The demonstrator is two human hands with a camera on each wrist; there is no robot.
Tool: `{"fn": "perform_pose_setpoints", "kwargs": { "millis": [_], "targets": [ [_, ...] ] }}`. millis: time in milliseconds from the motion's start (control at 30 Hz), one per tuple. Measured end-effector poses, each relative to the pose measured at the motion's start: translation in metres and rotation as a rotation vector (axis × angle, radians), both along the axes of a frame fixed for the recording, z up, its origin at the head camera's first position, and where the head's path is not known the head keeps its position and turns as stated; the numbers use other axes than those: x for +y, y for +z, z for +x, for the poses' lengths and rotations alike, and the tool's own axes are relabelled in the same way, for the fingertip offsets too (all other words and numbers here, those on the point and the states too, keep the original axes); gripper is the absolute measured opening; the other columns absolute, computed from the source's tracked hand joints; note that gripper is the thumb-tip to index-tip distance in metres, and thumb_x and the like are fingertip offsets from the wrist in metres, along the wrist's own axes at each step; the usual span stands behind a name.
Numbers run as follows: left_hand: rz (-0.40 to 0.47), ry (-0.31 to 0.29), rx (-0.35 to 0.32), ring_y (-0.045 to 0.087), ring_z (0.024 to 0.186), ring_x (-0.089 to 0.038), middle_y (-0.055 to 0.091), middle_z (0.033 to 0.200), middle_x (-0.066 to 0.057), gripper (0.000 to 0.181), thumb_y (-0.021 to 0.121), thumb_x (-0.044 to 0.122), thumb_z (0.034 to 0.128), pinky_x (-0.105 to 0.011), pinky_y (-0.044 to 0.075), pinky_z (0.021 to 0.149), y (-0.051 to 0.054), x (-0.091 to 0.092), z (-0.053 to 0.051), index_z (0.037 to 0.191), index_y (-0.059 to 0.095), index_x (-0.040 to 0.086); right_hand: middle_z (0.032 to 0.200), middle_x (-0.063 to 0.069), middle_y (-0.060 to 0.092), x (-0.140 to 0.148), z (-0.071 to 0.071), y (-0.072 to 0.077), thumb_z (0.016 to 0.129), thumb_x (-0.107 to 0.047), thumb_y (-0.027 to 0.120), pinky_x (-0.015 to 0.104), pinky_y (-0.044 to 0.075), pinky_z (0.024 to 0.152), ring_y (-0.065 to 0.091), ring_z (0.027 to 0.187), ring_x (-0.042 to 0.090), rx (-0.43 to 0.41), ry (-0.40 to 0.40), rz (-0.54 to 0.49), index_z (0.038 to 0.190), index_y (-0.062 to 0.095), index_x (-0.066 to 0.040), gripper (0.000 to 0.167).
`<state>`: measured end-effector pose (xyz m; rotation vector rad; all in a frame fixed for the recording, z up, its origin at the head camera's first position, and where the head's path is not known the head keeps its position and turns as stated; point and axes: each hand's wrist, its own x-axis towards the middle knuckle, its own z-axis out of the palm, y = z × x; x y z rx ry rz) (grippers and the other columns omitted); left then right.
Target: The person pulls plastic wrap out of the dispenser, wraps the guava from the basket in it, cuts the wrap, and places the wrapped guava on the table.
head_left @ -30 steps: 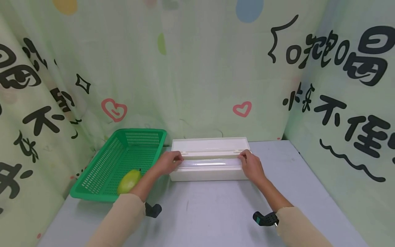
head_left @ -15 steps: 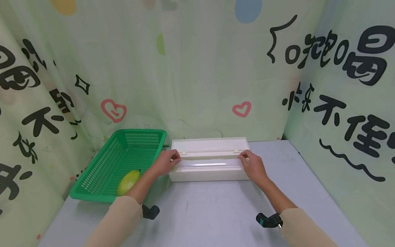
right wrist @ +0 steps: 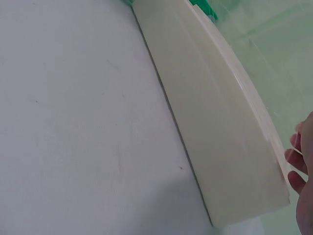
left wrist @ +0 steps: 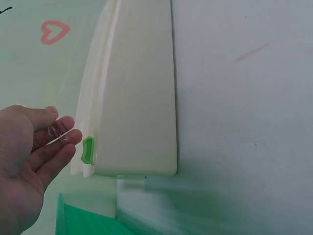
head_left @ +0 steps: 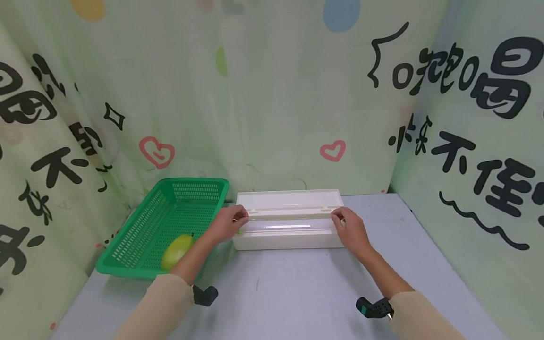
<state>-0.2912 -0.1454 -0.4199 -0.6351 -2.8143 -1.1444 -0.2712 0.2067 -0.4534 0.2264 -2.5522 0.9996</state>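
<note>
A white cling film dispenser [head_left: 289, 242] stands with its lid [head_left: 293, 199] raised at the back of the table. Clear cling film [head_left: 291, 225] spans its opening. At the left end, my left hand [head_left: 225, 224] pinches a corner of the film; in the left wrist view, shiny film shows between its curled fingers. A green slide cutter [left wrist: 88, 150] sits beside those fingertips. My right hand [head_left: 352, 232] pinches the film's edge at the right end, finger and thumb close together. In the right wrist view that hand [right wrist: 304, 169] is partly cut off.
A green plastic basket [head_left: 127, 271] stands left of the dispenser, close to my left forearm. Inside lies a yellow-green fruit [head_left: 176, 252], partly hidden by that arm. A printed curtain [head_left: 272, 108] hangs behind the white table [head_left: 289, 302].
My left hand has shifted slightly left, uncovering the green cutter at the dispenser's left end. The right hand has moved a little to the right. The dispenser, basket and fruit stay in place.
</note>
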Motion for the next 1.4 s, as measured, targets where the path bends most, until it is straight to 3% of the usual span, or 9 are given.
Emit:
{"fn": "perform_pose_setpoints", "kwargs": {
  "millis": [300,533,700,833,900,1000,1133,1400],
  "targets": [
    [0.068,0.014,0.017,0.068,0.085,-0.017,0.071,0.09,-0.007,0.007,0.069,0.01,0.0887,-0.027,0.057,0.077,-0.005,-0.002,0.002,0.093,0.068,0.005,0.092,0.013,0.062,-0.001,0.002,-0.001,0.092,-0.003,0.061,0.043,0.052,0.082,0.056,0.087,0.024,0.02,0.057,-0.008,0.103,0.063,0.0,0.012],
    [0.128,-0.017,0.042,0.069,0.086,-0.027,0.07,0.095,-0.021,0.015,0.068,-0.006,0.0833,-0.032,0.059,0.078,-0.008,-0.001,0.002,0.098,0.066,-0.006,0.089,0.01,0.06,0.002,0.003,-0.004,0.084,0.003,0.068,0.042,0.053,0.078,0.06,0.087,0.024,0.033,0.052,0.04,0.099,0.07,-0.001,0.015],
    [0.137,0.038,0.123,0.071,0.08,-0.023,0.07,0.093,-0.017,0.014,0.067,-0.004,0.0831,-0.031,0.059,0.07,-0.012,-0.002,0.003,0.097,0.068,-0.004,0.092,0.011,0.062,0.005,0.002,-0.005,0.084,0.0,0.071,0.045,0.055,0.081,0.062,0.09,0.026,0.054,0.054,0.026,0.092,0.072,-0.001,0.008],
    [0.158,0.105,0.1,0.07,0.075,-0.021,0.071,0.088,-0.013,0.007,0.071,0.004,0.0836,-0.028,0.056,0.063,-0.01,-0.003,0.004,0.089,0.07,0.0,0.096,0.01,0.066,0.008,0.002,-0.007,0.083,-0.002,0.072,0.044,0.053,0.083,0.063,0.095,0.027,0.097,0.054,0.02,0.094,0.074,-0.003,0.011],
    [0.165,0.132,0.061,0.069,0.075,-0.021,0.072,0.088,-0.012,0.006,0.072,0.007,0.0839,-0.027,0.055,0.062,-0.01,-0.003,0.002,0.088,0.072,0.002,0.097,0.009,0.068,0.01,0.002,-0.007,0.081,-0.001,0.074,0.038,0.053,0.084,0.065,0.096,0.027,0.118,0.052,0.004,0.094,0.075,-0.004,0.014],
    [0.161,0.154,0.032,0.069,0.075,-0.02,0.073,0.088,-0.01,0.006,0.073,0.009,0.0842,-0.023,0.052,0.061,-0.009,-0.004,0.0,0.089,0.073,0.005,0.096,0.01,0.07,0.013,0.002,-0.007,0.078,-0.001,0.077,0.019,0.05,0.087,0.066,0.097,0.027,0.151,0.051,-0.015,0.093,0.076,-0.003,0.015],
    [0.175,0.15,0.025,0.07,0.077,-0.021,0.074,0.088,-0.01,0.006,0.072,0.01,0.0855,-0.022,0.052,0.062,-0.008,-0.005,0.001,0.09,0.074,0.006,0.095,0.011,0.071,0.016,0.003,-0.006,0.077,-0.001,0.078,-0.003,0.035,0.087,0.066,0.097,0.029,0.178,0.056,-0.06,0.089,0.076,-0.002,0.012],
    [0.212,0.143,0.018,0.072,0.077,-0.026,0.073,0.088,-0.012,0.007,0.071,0.009,0.086,-0.023,0.055,0.063,-0.005,-0.008,0.003,0.09,0.074,0.004,0.092,0.01,0.072,0.022,0.004,-0.004,0.075,0.001,0.078,-0.004,0.036,0.085,0.065,0.092,0.017,0.236,0.088,-0.11,0.086,0.076,-0.002,0.012]
  ]
}}
